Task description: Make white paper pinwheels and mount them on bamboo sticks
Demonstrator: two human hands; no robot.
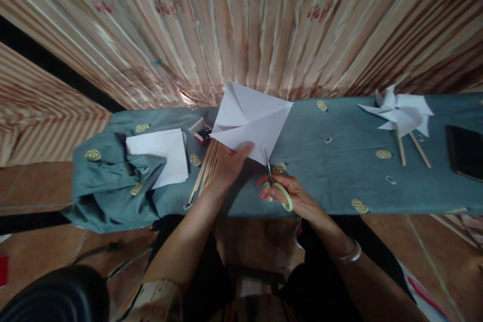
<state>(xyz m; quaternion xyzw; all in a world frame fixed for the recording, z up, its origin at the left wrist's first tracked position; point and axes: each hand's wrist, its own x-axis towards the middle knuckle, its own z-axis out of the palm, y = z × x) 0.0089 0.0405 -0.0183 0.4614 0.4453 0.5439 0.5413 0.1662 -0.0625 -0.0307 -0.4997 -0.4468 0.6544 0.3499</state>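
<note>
My left hand [231, 165] grips a square white sheet of paper [260, 115] by its lower left side, thumb on top. Slits run inward from some of its corners, and the left flaps stand slightly apart. In my right hand [292, 192] is a pair of scissors [279, 195] with pale green handles, fingers through the loops. The scissor blades are at the paper's lower corner, pointing up into it. Beneath and beside my left hand lie several thin wooden sticks [204, 173]. A small open box [202, 130] with dark contents sits just left of the paper.
A stack of white paper [169, 156] lies left on the green tablecloth [339, 161], partly under a cloth fold. Finished-looking white paper pinwheels [400, 110] on sticks rest at the right, near a dark flat object [464, 151]. A striped curtain [264, 35] hangs behind the table.
</note>
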